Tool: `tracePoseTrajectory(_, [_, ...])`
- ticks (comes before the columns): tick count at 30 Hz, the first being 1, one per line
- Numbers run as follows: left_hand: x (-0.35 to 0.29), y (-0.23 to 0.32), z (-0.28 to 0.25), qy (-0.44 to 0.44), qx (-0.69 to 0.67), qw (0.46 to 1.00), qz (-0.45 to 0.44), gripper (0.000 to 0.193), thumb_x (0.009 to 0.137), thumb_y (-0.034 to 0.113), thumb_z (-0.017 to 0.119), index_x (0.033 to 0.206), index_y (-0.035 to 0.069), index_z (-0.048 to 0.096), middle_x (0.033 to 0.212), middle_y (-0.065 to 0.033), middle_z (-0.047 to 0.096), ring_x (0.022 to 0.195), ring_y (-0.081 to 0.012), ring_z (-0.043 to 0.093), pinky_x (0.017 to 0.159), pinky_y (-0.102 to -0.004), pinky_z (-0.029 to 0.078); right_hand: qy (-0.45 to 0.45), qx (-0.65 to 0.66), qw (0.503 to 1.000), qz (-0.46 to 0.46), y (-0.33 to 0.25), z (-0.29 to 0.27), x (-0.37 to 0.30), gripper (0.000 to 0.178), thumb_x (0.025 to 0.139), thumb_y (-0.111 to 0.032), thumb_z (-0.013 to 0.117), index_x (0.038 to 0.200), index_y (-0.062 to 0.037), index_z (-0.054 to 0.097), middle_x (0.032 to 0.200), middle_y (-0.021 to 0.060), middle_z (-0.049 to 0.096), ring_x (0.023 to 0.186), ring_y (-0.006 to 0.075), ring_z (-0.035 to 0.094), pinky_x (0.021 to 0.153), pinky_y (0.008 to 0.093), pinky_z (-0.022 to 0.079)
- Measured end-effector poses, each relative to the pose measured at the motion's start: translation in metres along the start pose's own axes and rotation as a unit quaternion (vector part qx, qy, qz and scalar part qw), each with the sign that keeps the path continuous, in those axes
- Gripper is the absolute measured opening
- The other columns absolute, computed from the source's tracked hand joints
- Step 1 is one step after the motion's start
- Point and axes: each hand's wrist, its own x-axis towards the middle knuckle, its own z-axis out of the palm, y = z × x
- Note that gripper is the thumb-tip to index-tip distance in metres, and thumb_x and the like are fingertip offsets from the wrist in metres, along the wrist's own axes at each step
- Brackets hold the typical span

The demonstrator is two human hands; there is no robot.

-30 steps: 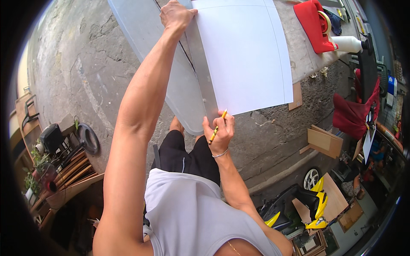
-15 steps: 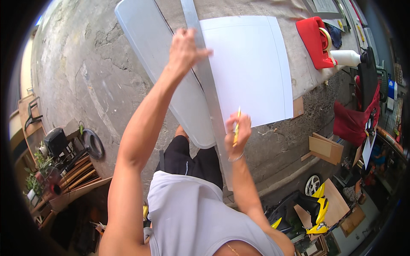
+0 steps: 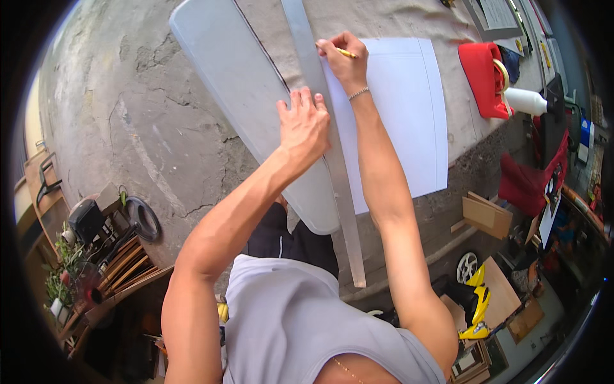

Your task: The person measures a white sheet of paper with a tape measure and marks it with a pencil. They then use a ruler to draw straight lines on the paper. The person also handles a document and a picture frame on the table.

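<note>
My left hand (image 3: 304,126) lies flat, fingers stretched out, across the long metal ruler (image 3: 347,224) and the edge of a grey panel with rounded corners. In my closed right hand (image 3: 348,67) is a yellow pencil (image 3: 346,53), held near the ruler's far part. Under my right wrist and forearm lies a large white sheet of paper (image 3: 406,121), with thin lines drawn near its far and right edges. The ruler runs along the sheet's left edge, its near end sticking out past the paper. My right fingers hide the pencil's point.
The grey panel (image 3: 224,77) lies left of the ruler. A cloth-covered surface (image 3: 451,96) is under the paper. Far right stand a red tape dispenser (image 3: 476,80) and a white bottle (image 3: 526,101). Wooden boards (image 3: 487,216) and a yellow-black machine part (image 3: 476,307) sit lower right.
My right hand has moved up with the pencil from the sheet's near edge to its far left corner. My left hand has come nearer and settled on the ruler.
</note>
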Motion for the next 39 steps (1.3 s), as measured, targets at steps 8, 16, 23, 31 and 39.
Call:
tracePoseTrajectory(8, [-0.001, -0.005, -0.005, -0.021, -0.001, 1.0, 0.0, 0.096, 0.053, 0.039, 0.089, 0.133, 0.001, 0.052, 0.135, -0.021, 0.043, 0.125, -0.0343, 0.04, 0.091, -0.0528, 0.037, 0.02, -0.022, 0.996, 0.083, 0.008, -0.089, -0.222, 0.024, 0.085, -0.01, 0.071, 0.07, -0.0028, 0.054, 0.06, 0.0002, 0.057, 0.056, 0.004, 0.049, 0.051, 0.0242, 0.042])
tracePoseTrajectory(16, [-0.048, -0.01, 0.031, 0.179, -0.202, 0.963, -0.008, 0.067, 0.071, 0.034, 0.082, 0.126, 0.005, 0.057, 0.12, -0.018, 0.052, 0.114, -0.0286, 0.049, 0.088, -0.0377, 0.043, 0.059, -0.335, 0.94, -0.01, 0.018, -0.128, -0.415, 0.031, 0.08, -0.025, 0.078, 0.075, -0.0064, 0.054, 0.082, 0.0112, 0.059, 0.069, 0.0317, 0.058, 0.062, 0.0402, 0.045])
tracePoseTrajectory(23, [-0.204, 0.09, 0.074, -0.078, -0.719, 0.578, -0.379, 0.028, 0.093, 0.028, 0.064, 0.104, 0.002, 0.06, 0.077, -0.0017, 0.055, 0.079, -0.0165, 0.059, 0.073, -0.0285, 0.049, 0.035, -0.299, 0.954, 0.0, -0.032, -0.232, -0.365, 0.025, 0.059, -0.001, 0.069, 0.064, -0.007, 0.046, 0.062, 0.0086, 0.047, 0.052, 0.0262, 0.049, 0.049, 0.0371, 0.043])
tracePoseTrajectory(31, [-0.109, 0.25, 0.111, 0.012, -0.892, 0.119, -0.436, 0.054, 0.095, 0.027, 0.061, 0.135, -0.001, 0.039, 0.136, -0.0159, 0.048, 0.127, -0.0255, 0.046, 0.105, -0.0398, 0.04, -0.031, -0.366, 0.923, -0.114, -0.069, -0.408, -0.241, 0.033, 0.059, -0.002, 0.071, 0.067, -0.0036, 0.039, 0.06, 0.0088, 0.04, 0.051, 0.024, 0.041, 0.049, 0.034, 0.037])
tracePoseTrajectory(39, [-0.127, 0.237, 0.076, 0.258, -0.855, 0.302, -0.333, 0.048, 0.074, -0.008, 0.074, 0.118, 0.0, 0.056, 0.108, -0.0091, 0.062, 0.095, -0.0213, 0.064, 0.083, -0.0346, 0.054, -0.035, -0.29, 0.948, -0.122, -0.037, -0.433, -0.235, 0.037, 0.061, -0.004, 0.075, 0.065, -0.0065, 0.038, 0.058, 0.0066, 0.041, 0.049, 0.0181, 0.04, 0.048, 0.0308, 0.038])
